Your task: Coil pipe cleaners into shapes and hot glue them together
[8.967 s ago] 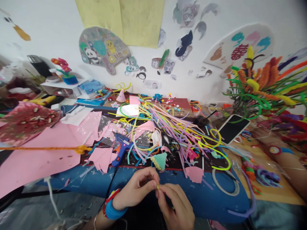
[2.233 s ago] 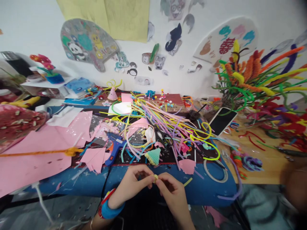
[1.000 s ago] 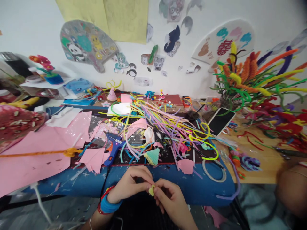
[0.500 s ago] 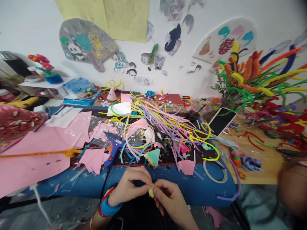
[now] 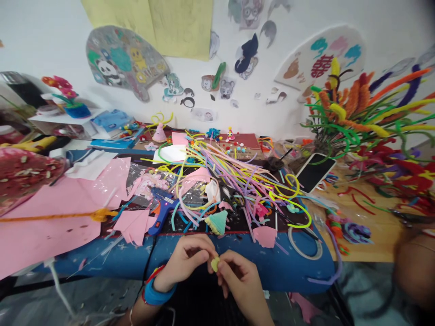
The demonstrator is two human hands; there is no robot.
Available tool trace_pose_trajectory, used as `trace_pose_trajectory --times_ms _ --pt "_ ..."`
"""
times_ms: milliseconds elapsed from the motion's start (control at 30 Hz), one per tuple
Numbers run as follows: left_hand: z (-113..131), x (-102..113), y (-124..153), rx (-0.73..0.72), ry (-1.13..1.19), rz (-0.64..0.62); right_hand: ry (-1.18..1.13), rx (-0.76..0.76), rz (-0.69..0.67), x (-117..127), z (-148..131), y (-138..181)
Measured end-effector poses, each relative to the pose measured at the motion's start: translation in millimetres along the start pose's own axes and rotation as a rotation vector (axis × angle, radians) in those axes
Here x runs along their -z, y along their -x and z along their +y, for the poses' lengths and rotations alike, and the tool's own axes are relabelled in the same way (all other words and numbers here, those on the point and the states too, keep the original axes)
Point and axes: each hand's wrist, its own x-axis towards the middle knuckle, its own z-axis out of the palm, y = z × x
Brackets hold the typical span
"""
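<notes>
Close to my body, just off the table's front edge, a small yellow fuzzy piece [image 5: 215, 264] sits between my fingertips. My right hand [image 5: 239, 277] pinches it between thumb and fingers. The curled fingers of my left hand [image 5: 188, 260] bear on its other side, while the left thumb is a little lifted from it. Beyond the hands lies a mint-green fuzzy triangle [image 5: 218, 222] with a yellow scalloped edge. A blue hot glue gun [image 5: 163, 213] rests to its left.
Loose pipe cleaners [image 5: 231, 170] heap over the table mid-view. Pink sheets [image 5: 44, 217] spread left. A roll of clear tape [image 5: 306, 246] and a phone [image 5: 314, 172] lie right, near pipe-cleaner flowers [image 5: 350, 108]. Another person's arm [image 5: 413, 267] shows at the right edge.
My left thumb has lifted away from the yellow piece, which now shows more fully. The piece has moved slightly up; the view has shifted a little.
</notes>
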Motion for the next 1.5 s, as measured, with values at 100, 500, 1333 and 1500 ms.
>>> trace_pose_trajectory --times_ms 100,500,1333,1500 --pt "-3 -6 2 0.015 0.032 0.046 0.02 0.068 0.115 -1 1 -1" --pt "-2 -31 1 0.186 0.063 0.295 0.35 0.392 0.37 -4 12 4" --pt "3 -23 -2 0.36 0.058 0.161 0.76 0.642 0.208 9 4 6" --pt "6 -13 -7 0.423 -0.014 0.048 0.812 0.732 0.211 18 -1 4"
